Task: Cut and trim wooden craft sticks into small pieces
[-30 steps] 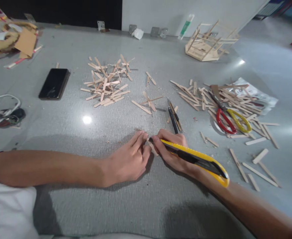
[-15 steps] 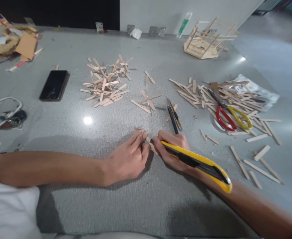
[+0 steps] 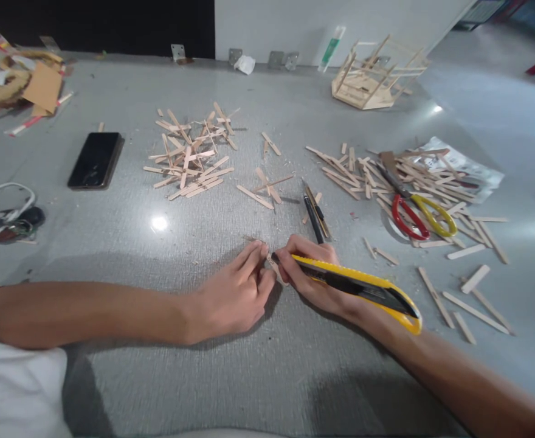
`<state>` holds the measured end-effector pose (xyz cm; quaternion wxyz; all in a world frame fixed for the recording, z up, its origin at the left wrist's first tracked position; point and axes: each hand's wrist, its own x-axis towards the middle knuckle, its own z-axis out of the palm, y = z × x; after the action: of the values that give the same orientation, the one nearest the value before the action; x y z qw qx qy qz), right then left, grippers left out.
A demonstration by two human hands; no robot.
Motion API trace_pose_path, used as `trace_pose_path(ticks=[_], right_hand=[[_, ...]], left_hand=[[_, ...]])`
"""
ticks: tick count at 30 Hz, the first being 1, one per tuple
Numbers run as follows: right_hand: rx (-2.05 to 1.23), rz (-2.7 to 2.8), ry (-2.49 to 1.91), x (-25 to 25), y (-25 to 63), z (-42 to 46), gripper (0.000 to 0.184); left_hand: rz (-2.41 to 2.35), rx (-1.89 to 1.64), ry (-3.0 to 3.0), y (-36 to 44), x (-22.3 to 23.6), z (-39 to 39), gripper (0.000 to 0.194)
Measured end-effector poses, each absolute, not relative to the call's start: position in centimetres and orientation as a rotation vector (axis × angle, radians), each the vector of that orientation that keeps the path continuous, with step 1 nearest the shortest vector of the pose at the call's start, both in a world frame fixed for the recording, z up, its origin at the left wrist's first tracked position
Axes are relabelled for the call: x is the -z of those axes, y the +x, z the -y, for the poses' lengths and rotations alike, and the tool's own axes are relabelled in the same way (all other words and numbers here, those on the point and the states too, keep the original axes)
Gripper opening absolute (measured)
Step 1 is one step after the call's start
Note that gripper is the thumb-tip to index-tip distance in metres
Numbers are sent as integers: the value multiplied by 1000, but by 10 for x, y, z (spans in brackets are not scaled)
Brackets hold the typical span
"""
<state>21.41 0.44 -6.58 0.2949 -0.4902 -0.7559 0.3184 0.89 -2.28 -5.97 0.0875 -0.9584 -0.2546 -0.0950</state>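
My right hand (image 3: pixel 310 271) is closed round a yellow and black utility knife (image 3: pixel 363 286), its tip pointing left toward my other hand. A short wooden craft stick (image 3: pixel 273 265) lies on the table between the hands, pinched under the fingers of my left hand (image 3: pixel 240 289). The knife tip is at the stick; the blade itself is too small to make out. Just beyond my right hand lie a black pen-like tool (image 3: pixel 314 219) and a brass-coloured compass (image 3: pixel 318 210).
Piles of craft sticks lie at centre (image 3: pixel 194 155) and right. Scissors (image 3: pixel 413 213) with red and yellow handles rest on the right pile. A phone (image 3: pixel 95 160) and cables (image 3: pixel 19 210) are at left. A stick-built frame (image 3: pixel 377 79) stands at the back right.
The knife's tip has come lower and further left onto the stick, and its rear end has risen slightly. My left hand keeps its hold. The whole view has shifted a little.
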Motion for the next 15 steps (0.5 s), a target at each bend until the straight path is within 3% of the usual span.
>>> trace_pose_path(ticks=[15], right_hand=[[-675, 2091, -1253, 63, 210, -6, 37]], left_hand=[[695, 252, -2727, 11, 56, 22, 44]])
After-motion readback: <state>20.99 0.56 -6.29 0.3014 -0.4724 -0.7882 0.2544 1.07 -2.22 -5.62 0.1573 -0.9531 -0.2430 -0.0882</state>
